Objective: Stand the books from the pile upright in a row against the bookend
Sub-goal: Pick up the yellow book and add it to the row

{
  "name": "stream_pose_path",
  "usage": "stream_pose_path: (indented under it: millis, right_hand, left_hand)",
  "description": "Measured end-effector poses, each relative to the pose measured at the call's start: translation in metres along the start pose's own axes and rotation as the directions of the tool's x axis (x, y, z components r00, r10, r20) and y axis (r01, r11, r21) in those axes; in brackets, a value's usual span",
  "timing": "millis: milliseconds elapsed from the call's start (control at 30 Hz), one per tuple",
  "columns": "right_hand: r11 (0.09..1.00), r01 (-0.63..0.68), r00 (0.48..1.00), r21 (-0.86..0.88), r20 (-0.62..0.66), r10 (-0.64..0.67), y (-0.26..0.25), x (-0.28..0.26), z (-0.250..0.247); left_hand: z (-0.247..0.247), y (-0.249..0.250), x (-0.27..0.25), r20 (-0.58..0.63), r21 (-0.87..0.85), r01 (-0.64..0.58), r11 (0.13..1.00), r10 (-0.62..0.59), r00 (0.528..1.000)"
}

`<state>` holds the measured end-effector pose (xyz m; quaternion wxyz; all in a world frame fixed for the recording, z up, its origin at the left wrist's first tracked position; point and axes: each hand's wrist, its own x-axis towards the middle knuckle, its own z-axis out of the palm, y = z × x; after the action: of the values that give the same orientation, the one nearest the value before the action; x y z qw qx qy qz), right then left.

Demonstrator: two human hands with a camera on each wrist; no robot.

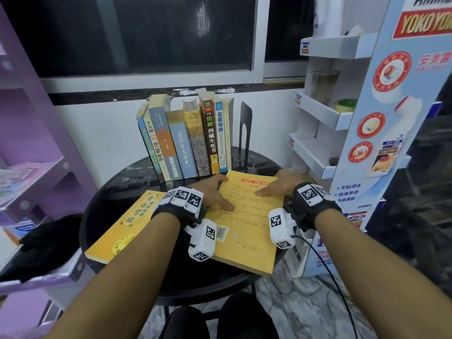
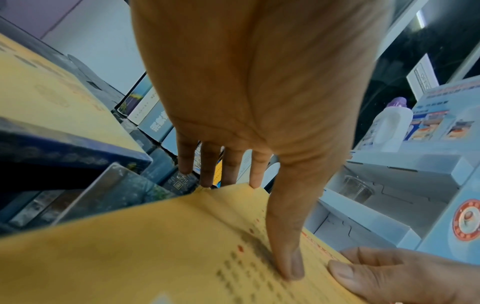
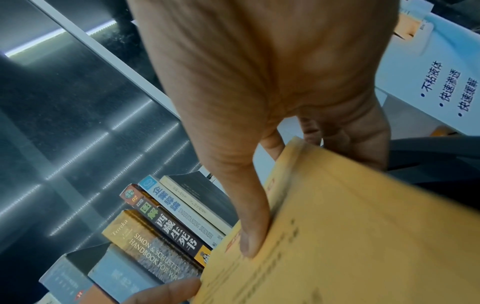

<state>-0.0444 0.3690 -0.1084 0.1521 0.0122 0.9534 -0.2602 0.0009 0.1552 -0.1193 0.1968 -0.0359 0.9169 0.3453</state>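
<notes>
Both hands hold a yellow paperback (image 1: 247, 223) just above the round black table (image 1: 137, 182), its back cover up. My left hand (image 1: 215, 192) grips its far left corner, thumb (image 2: 288, 257) on the cover, fingers over the edge. My right hand (image 1: 276, 184) grips the far right corner, thumb (image 3: 252, 236) on top, fingers curled under. Behind it, several books (image 1: 188, 138) stand upright in a row, with the black metal bookend (image 1: 245, 123) at its right end. A second yellow book (image 1: 122, 223) lies flat on the table's left.
A white cardboard display stand (image 1: 325, 118) with trays rises close to the table's right. A purple shelf unit (image 1: 36, 143) stands at the left, with a black object (image 1: 49, 241) on its lower ledge. The white wall is right behind the row.
</notes>
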Motion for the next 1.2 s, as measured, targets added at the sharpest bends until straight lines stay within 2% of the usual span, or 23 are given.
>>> stream_pose_path:
  millis: [167, 367, 467, 567, 667, 733, 800, 1000, 1200]
  right_hand:
    - [0.991, 0.039, 0.999, 0.126, 0.028, -0.043, -0.009, -0.011, -0.008]
    - [0.966, 0.100, 0.995, 0.239, -0.035, -0.095, -0.019, -0.021, -0.018]
    - [0.952, 0.144, 0.989, 0.271, -0.060, -0.133, -0.029, -0.022, -0.022]
    - [0.932, 0.203, 0.977, 0.301, -0.120, -0.174, -0.039, -0.024, -0.028]
    - [0.892, 0.273, 0.958, 0.359, -0.185, -0.219, -0.050, -0.028, -0.035]
    - [0.866, 0.332, 0.937, 0.373, -0.233, -0.259, -0.059, -0.032, -0.039]
    - [0.841, 0.394, 0.910, 0.370, -0.285, -0.301, -0.068, -0.038, -0.043]
    - [0.781, 0.529, 0.831, 0.333, -0.391, -0.396, -0.086, -0.053, -0.051]
    - [0.692, 0.666, 0.714, 0.278, -0.507, -0.483, -0.098, -0.062, -0.051]
  left_hand:
    - [-0.007, 0.001, -0.002, -0.021, -0.076, -0.064, 0.995, 0.062, 0.998]
    - [-0.016, 0.001, -0.007, -0.093, -0.252, -0.110, 0.962, 0.089, 0.992]
    - [-0.019, 0.003, -0.009, -0.132, -0.359, -0.134, 0.924, 0.092, 0.987]
    - [-0.021, 0.003, -0.009, -0.227, -0.426, -0.204, 0.881, 0.114, 0.967]
    - [-0.023, 0.008, -0.008, -0.317, -0.561, -0.264, 0.785, 0.090, 0.944]
    - [-0.025, 0.012, -0.009, -0.354, -0.654, -0.301, 0.695, 0.070, 0.932]
    - [-0.028, 0.017, -0.009, -0.389, -0.691, -0.334, 0.641, 0.060, 0.919]
    - [-0.042, 0.020, -0.012, -0.511, -0.665, -0.443, 0.601, 0.066, 0.857]
    - [-0.053, 0.015, -0.021, -0.589, -0.634, -0.540, 0.553, 0.105, 0.801]
